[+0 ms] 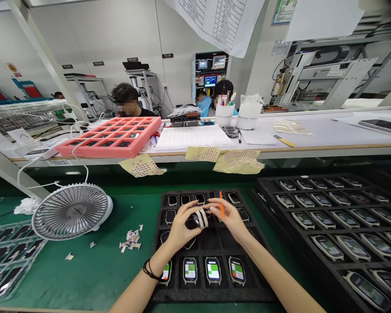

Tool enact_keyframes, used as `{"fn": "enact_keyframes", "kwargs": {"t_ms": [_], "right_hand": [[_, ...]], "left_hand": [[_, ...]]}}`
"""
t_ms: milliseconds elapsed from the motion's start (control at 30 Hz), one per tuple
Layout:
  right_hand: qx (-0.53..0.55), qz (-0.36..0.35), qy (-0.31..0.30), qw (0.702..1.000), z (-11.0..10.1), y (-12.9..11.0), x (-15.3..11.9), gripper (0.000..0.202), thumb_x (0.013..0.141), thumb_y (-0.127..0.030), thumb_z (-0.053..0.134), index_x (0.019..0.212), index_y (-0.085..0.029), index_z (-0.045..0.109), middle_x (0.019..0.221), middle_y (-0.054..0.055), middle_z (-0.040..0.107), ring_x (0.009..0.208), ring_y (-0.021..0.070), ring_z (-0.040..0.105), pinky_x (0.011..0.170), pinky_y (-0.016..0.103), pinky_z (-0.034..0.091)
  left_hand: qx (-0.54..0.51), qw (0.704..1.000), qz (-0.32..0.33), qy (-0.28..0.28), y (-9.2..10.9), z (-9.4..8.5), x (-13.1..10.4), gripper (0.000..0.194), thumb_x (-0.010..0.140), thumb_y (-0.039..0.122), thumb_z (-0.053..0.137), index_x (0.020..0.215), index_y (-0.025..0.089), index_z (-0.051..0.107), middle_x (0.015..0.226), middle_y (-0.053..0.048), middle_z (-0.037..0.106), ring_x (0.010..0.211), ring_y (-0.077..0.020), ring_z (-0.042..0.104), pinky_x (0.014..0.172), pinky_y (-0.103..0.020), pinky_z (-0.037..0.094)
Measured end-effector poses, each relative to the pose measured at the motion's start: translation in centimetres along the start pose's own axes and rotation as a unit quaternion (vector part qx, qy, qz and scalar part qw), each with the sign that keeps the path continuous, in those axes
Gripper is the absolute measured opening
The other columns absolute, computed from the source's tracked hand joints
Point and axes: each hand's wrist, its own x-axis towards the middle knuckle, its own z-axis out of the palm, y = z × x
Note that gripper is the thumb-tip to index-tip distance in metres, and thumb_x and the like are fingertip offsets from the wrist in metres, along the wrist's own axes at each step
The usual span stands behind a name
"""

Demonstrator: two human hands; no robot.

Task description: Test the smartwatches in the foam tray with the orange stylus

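Observation:
My left hand (182, 225) grips a watch case (200, 218), tilted on edge above a black foam tray (211, 294). My right hand (230, 217) holds an orange stick tool (221, 203) upright between its fingers, with its fingertips close to the watch case. In the tray's front row, several watch cases stand with lit screens, among them one with a green and white display (213, 270). The back rows hold watch cases with dark screens. Some middle compartments show bare black foam. Fingers partly hide the held case.
A grey fan (73, 211) stands left, near small loose pieces (130, 240) and a clear tray (6, 261). Another black tray of watches (329, 217) lies right. Above, a shelf carries a pink foam tray (111, 134) and papers (192, 136). People sit beyond it.

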Motion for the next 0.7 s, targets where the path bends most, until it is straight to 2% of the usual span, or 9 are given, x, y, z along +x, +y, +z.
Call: {"fn": "enact_keyframes", "kwargs": {"t_ms": [33,100,167,267,367,700], "right_hand": [[-0.002,-0.021,0.024,0.999,-0.3,-0.3,-0.1,0.030,0.082,-0.047,0.062,0.099,-0.022,0.065,0.082,0.005,0.073,0.077,0.0214,0.068,0.079,0.038,0.052],[0.007,-0.052,0.043,0.998,-0.6,-0.8,-0.5,0.037,0.088,-0.053,0.048,0.093,-0.020,0.066,0.065,0.004,0.071,0.058,0.0199,0.065,0.065,0.037,0.054],[0.012,-0.066,0.045,0.997,-0.5,-1.1,-1.0,0.045,0.088,-0.057,0.044,0.087,-0.019,0.068,0.059,0.005,0.070,0.050,0.0198,0.063,0.056,0.036,0.053],[0.003,-0.071,0.070,0.995,0.0,-1.3,-1.4,0.048,0.085,-0.059,0.047,0.072,-0.019,0.067,0.058,0.006,0.070,0.049,0.0205,0.064,0.053,0.036,0.053],[0.000,-0.069,0.086,0.994,0.3,-1.4,-1.4,0.048,0.086,-0.058,0.047,0.065,-0.019,0.066,0.053,0.006,0.067,0.046,0.0202,0.062,0.050,0.035,0.052],[-0.061,-0.097,0.086,0.990,0.4,-0.9,-1.3,0.050,0.089,-0.057,0.042,0.066,-0.019,0.065,0.054,0.006,0.067,0.047,0.0189,0.062,0.049,0.034,0.053]], "left_hand": [[-0.010,1.000,-0.023,-0.003,-0.1,0.0,0.0,0.047,0.069,0.015,0.069,0.115,0.022,0.060,0.121,-0.010,0.062,0.112,-0.0275,0.058,0.096,-0.044,0.045],[-0.024,0.998,-0.058,-0.012,-0.2,0.1,0.0,0.047,0.069,0.017,0.070,0.115,0.020,0.060,0.114,-0.009,0.067,0.106,-0.0263,0.062,0.091,-0.040,0.049],[-0.022,0.997,-0.076,-0.016,-0.3,0.2,0.0,0.047,0.068,0.017,0.071,0.114,0.020,0.061,0.113,-0.009,0.068,0.105,-0.0262,0.063,0.089,-0.039,0.051],[-0.014,0.996,-0.085,-0.008,-0.3,0.2,0.0,0.048,0.067,0.017,0.071,0.114,0.019,0.061,0.115,-0.009,0.067,0.106,-0.0271,0.063,0.088,-0.038,0.052],[-0.007,0.997,-0.083,-0.004,-0.3,0.2,0.0,0.047,0.067,0.018,0.072,0.113,0.019,0.061,0.115,-0.010,0.068,0.106,-0.0276,0.063,0.087,-0.039,0.053],[0.004,0.997,-0.072,0.015,-0.9,0.4,-0.3,0.048,0.066,0.017,0.072,0.113,0.019,0.063,0.115,-0.009,0.068,0.106,-0.0273,0.063,0.092,-0.042,0.051]]}}
